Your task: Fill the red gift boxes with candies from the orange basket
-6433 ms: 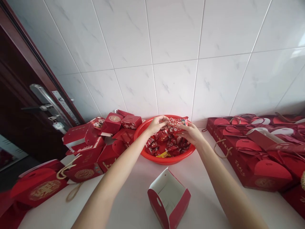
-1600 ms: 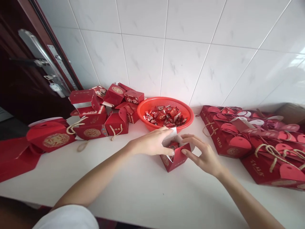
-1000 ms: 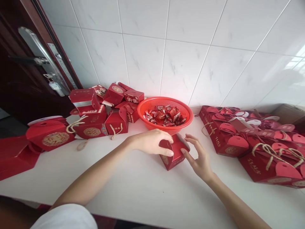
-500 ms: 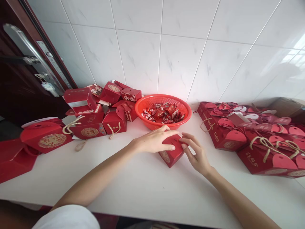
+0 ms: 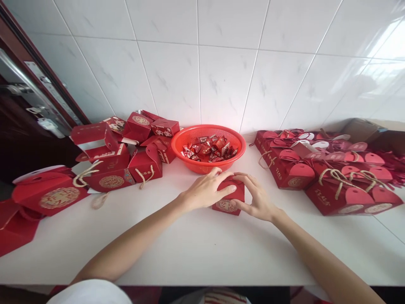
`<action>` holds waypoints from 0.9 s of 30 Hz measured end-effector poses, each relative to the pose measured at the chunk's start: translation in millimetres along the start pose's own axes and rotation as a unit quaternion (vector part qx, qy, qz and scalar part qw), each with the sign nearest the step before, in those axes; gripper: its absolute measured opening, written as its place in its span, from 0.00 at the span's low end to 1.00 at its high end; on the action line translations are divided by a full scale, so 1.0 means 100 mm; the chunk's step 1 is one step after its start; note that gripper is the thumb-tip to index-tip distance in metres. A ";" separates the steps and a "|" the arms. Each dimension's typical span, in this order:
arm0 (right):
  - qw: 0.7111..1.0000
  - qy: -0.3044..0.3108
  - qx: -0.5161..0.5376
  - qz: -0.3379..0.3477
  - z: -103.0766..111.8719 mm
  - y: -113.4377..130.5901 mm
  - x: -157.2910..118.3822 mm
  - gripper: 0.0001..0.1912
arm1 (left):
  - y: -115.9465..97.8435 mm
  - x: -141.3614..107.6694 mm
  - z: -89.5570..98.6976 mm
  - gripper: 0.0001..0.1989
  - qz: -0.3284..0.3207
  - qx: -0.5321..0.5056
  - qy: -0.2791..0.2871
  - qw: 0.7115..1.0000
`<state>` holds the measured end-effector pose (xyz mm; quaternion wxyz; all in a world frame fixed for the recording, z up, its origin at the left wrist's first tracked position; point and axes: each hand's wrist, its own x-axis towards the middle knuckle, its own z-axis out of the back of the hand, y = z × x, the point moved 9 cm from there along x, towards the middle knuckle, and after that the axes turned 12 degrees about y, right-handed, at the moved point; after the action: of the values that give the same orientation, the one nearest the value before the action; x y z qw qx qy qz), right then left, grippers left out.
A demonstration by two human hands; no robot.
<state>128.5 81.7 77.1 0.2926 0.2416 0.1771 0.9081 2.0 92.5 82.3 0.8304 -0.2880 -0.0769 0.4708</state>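
A small red gift box (image 5: 225, 206) with a round gold emblem on its near face stands on the white table in front of me. My left hand (image 5: 205, 191) grips it from the left, thumb across the top. From the right, my right hand (image 5: 257, 199) holds the box, its fingers over the upper edge and its thumb by the near face. Both hands cover much of the box's top. Just behind it is a red plastic basket (image 5: 177, 145), with several wrapped candies (image 5: 211, 147) inside.
Several red boxes (image 5: 115, 179), some with rope handles, are heaped at left. On the right, rows of closed red boxes (image 5: 294, 177) stand close together, a cardboard carton (image 5: 363, 131) behind them. White wall tiles (image 5: 224, 84) rise behind the table. A door handle (image 5: 25, 76) shows at far left.
The gift box has turned between my hands, so its emblem side now faces me. My right thumb has moved down toward that face. The view has shifted slightly right.
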 end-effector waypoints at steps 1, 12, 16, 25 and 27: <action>1.000 0.008 0.014 0.002 0.01 -0.01 0.01 0.28 | 0.00 0.01 0.00 0.30 -0.006 -0.006 -0.005 1.000; 0.996 0.087 0.012 -0.019 0.21 -0.16 -0.02 0.26 | 0.11 0.13 -0.31 0.30 -0.065 -0.131 -0.135 0.980; 0.994 0.078 -0.074 -0.025 0.21 -0.02 -0.02 0.27 | 0.16 0.14 -0.39 0.30 -0.081 -0.169 -0.169 0.968; 0.980 0.005 -0.179 -0.083 0.14 0.17 -0.04 0.22 | 0.17 0.09 -0.43 0.29 -0.047 -0.186 -0.224 0.955; 0.975 0.008 -0.188 -0.120 0.10 0.15 -0.06 0.25 | 0.17 0.09 -0.43 0.29 -0.040 -0.179 -0.223 0.957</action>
<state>131.6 68.9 90.5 0.4380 0.1525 0.0332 0.8853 11.4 88.9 35.9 0.7449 -0.3163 -0.3547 0.4683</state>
